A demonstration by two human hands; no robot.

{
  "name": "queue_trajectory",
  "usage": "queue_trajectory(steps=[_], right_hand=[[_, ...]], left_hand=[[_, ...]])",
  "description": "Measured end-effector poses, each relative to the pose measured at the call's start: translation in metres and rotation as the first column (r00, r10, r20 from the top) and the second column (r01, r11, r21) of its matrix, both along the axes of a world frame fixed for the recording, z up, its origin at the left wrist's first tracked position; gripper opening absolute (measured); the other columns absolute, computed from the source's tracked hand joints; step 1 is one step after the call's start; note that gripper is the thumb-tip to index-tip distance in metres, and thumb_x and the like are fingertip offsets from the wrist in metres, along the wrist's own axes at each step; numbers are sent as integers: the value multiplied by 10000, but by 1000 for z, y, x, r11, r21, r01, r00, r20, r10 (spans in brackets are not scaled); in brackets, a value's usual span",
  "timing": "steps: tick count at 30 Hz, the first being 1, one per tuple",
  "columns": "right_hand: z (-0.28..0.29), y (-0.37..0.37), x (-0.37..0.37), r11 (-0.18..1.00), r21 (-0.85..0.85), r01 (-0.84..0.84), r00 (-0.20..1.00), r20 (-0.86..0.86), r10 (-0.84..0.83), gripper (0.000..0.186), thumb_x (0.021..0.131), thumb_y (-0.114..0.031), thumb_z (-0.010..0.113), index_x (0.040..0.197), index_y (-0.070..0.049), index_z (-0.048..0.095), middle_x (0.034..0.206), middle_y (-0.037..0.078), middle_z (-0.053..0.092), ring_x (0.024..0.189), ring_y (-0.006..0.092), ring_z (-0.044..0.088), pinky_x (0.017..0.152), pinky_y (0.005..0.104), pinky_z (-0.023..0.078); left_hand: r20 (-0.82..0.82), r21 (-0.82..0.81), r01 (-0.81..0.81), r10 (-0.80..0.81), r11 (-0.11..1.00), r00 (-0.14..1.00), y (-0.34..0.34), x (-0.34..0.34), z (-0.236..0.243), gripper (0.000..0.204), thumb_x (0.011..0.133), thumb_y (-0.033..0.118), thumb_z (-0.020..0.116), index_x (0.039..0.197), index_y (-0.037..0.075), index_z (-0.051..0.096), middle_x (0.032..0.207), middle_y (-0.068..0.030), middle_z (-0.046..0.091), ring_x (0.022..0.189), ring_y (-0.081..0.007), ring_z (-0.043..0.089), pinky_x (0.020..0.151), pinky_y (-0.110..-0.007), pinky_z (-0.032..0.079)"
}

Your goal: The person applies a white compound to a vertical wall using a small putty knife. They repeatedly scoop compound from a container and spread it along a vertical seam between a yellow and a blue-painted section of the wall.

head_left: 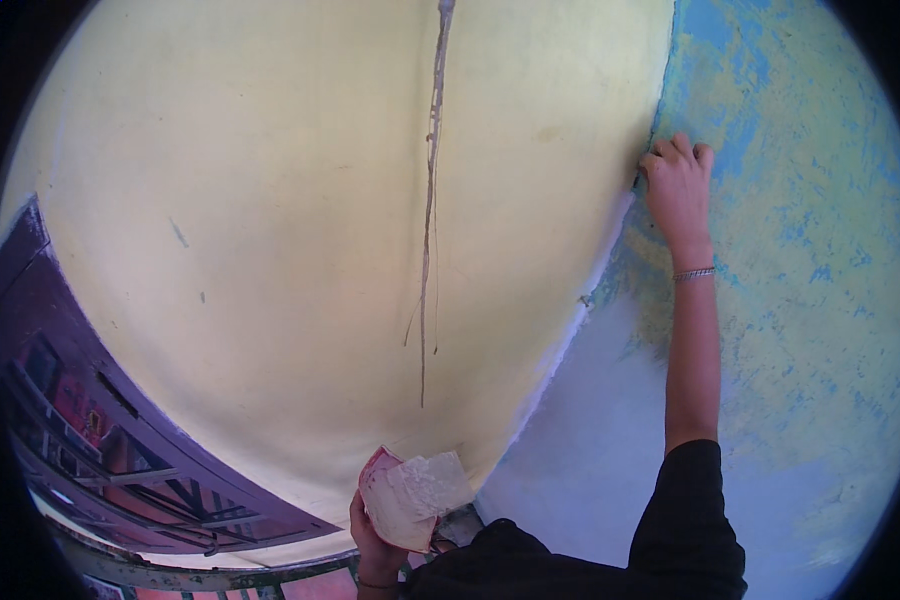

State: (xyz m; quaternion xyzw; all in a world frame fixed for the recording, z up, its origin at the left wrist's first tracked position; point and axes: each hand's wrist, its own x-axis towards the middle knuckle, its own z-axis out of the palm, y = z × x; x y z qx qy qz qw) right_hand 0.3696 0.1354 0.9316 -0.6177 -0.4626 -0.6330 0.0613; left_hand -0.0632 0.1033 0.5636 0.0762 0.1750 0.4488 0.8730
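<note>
Low in the view, my left hand point(368, 530) grips a red-rimmed, shallow holder point(385, 500) carrying a pale, paste-smeared flat piece point(432, 485). My right hand point(678, 185), arm stretched upward, rests with curled fingers at the rough seam point(585, 300) where a cream wall point(270, 200) meets a patchy blue-and-yellow wall point(790, 300); whatever is under or between those fingertips is hidden. A bracelet circles my right wrist.
A brown, branching crack-like streak point(430, 150) runs down the cream surface. At left is a dark purple wooden frame point(120, 390) with barred openings. Red tiles point(320, 590) show along the bottom rim.
</note>
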Motion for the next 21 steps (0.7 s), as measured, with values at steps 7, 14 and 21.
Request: queue_trajectory(steps=[7,14,21], right_hand=[[-15,5,5,987,115,-112,991,80,104,73,859,-68,674,924,-69,707,875,75,638,991,244,594,876,405,427],[-58,0,-18,936,331,-120,853,-449,267,463,927,-160,642,1357,5,592,768,195,682,650,380,655,621,485,517],[-71,25,-32,985,158,73,746,-664,52,764,906,-187,573,1581,12,275,672,223,653,639,411,660,612,517,521]], left_hand=[[-23,-16,-28,27,999,999,3,-2,-14,611,1018,511,333,1433,87,480,1276,-179,630,1040,-404,696,694,-587,647],[-7,-60,-23,23,998,1000,5,2,-9,626,1012,518,331,1434,81,479,1277,-185,631,1020,-403,701,673,-590,645],[-26,-9,23,-24,1000,999,5,-3,5,643,989,538,326,1428,99,492,1264,-187,638,1012,-422,693,651,-606,627]])
